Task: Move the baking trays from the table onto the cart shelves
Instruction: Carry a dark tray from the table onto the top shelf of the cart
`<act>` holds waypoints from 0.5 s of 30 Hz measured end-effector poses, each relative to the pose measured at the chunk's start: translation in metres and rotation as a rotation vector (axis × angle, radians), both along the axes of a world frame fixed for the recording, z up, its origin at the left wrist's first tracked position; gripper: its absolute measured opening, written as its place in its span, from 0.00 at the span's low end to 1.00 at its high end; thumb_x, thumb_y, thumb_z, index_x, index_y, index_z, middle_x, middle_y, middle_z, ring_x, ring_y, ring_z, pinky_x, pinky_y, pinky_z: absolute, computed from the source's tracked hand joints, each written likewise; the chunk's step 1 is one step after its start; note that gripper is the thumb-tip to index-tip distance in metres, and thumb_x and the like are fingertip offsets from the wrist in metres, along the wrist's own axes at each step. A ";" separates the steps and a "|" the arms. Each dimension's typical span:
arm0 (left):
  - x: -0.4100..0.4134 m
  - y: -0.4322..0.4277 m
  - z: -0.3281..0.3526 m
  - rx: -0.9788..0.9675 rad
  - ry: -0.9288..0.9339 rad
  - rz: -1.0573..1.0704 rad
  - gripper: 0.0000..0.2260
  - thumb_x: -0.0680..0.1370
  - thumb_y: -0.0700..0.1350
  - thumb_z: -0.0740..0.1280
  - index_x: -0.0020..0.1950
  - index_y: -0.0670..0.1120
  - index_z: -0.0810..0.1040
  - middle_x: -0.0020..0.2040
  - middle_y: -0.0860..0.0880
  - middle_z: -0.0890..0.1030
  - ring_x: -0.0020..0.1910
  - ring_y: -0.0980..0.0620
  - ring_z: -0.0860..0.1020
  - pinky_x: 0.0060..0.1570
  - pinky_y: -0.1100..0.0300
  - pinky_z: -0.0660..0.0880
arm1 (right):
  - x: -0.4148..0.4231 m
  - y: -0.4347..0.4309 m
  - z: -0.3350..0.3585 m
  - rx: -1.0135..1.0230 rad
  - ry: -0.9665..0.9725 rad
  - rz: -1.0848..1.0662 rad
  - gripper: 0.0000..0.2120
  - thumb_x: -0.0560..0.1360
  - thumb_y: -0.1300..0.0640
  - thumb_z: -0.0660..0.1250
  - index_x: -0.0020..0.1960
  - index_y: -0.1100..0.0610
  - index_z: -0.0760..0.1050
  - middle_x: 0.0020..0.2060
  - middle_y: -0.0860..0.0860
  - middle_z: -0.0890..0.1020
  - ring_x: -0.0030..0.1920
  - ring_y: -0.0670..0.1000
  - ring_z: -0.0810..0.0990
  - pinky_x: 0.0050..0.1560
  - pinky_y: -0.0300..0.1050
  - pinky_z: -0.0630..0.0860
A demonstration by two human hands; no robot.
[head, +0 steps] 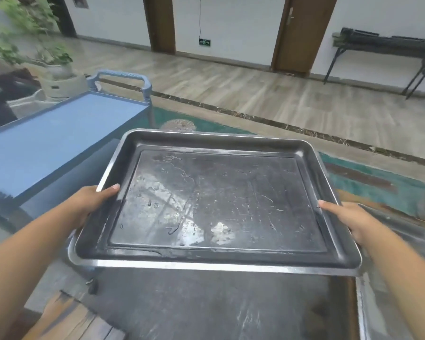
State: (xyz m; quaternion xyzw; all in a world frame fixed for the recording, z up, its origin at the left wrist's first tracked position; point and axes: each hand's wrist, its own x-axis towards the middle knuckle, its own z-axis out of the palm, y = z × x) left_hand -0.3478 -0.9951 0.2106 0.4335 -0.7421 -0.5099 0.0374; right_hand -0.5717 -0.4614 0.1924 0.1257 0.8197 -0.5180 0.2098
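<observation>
A dark, scratched metal baking tray (216, 204) fills the middle of the view, held level in the air. My left hand (91, 204) grips its left rim, thumb on top. My right hand (349, 222) grips the right rim the same way. Below it lies another dark tray (219, 307) on the wooden table (66, 315). A third tray's metal rim (398, 227) shows at the right, behind my right hand. The blue cart (54, 143) stands to the left, its top shelf bare, its blue handle (119, 78) at the far end.
A potted plant (52, 67) stands behind the cart. A green patterned rug (378, 182) lies on the wooden floor ahead. A black folding table (383, 47) stands by the far wall at right, near two brown doors.
</observation>
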 end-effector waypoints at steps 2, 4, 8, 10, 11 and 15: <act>-0.010 -0.004 -0.001 0.005 -0.004 0.037 0.23 0.75 0.57 0.71 0.58 0.39 0.79 0.52 0.37 0.83 0.52 0.36 0.81 0.59 0.39 0.76 | -0.034 -0.015 0.007 -0.002 0.000 0.053 0.22 0.68 0.44 0.76 0.56 0.56 0.79 0.59 0.55 0.80 0.61 0.60 0.77 0.67 0.58 0.69; -0.016 -0.010 -0.003 0.001 0.001 0.084 0.21 0.75 0.56 0.71 0.57 0.40 0.79 0.51 0.37 0.83 0.50 0.36 0.82 0.57 0.39 0.77 | -0.060 -0.032 0.011 -0.004 0.030 0.111 0.14 0.70 0.46 0.75 0.49 0.55 0.80 0.55 0.56 0.82 0.50 0.56 0.80 0.57 0.51 0.72; -0.021 -0.027 -0.005 0.016 -0.016 0.145 0.14 0.73 0.53 0.75 0.49 0.45 0.80 0.43 0.40 0.84 0.42 0.39 0.83 0.40 0.50 0.79 | -0.106 -0.068 0.012 -0.001 0.050 0.195 0.15 0.71 0.48 0.75 0.51 0.57 0.80 0.50 0.56 0.83 0.44 0.53 0.81 0.52 0.48 0.72; -0.026 -0.038 -0.006 0.019 -0.021 0.177 0.12 0.72 0.53 0.76 0.47 0.47 0.80 0.41 0.42 0.84 0.40 0.40 0.83 0.36 0.54 0.77 | -0.127 -0.088 0.012 0.011 0.032 0.218 0.22 0.70 0.45 0.75 0.58 0.58 0.79 0.54 0.55 0.82 0.54 0.57 0.80 0.60 0.52 0.73; -0.029 -0.044 -0.007 0.022 -0.019 0.196 0.12 0.72 0.53 0.76 0.46 0.47 0.80 0.41 0.42 0.84 0.39 0.41 0.82 0.35 0.55 0.76 | -0.137 -0.098 0.010 0.020 0.023 0.232 0.24 0.69 0.44 0.75 0.59 0.57 0.79 0.57 0.55 0.81 0.58 0.59 0.79 0.65 0.55 0.72; -0.045 -0.072 -0.013 0.034 -0.002 0.265 0.11 0.73 0.53 0.75 0.45 0.47 0.79 0.41 0.43 0.83 0.40 0.41 0.82 0.36 0.55 0.75 | -0.178 -0.147 0.007 0.008 0.043 0.313 0.41 0.53 0.35 0.78 0.60 0.57 0.78 0.60 0.56 0.80 0.61 0.60 0.77 0.68 0.59 0.69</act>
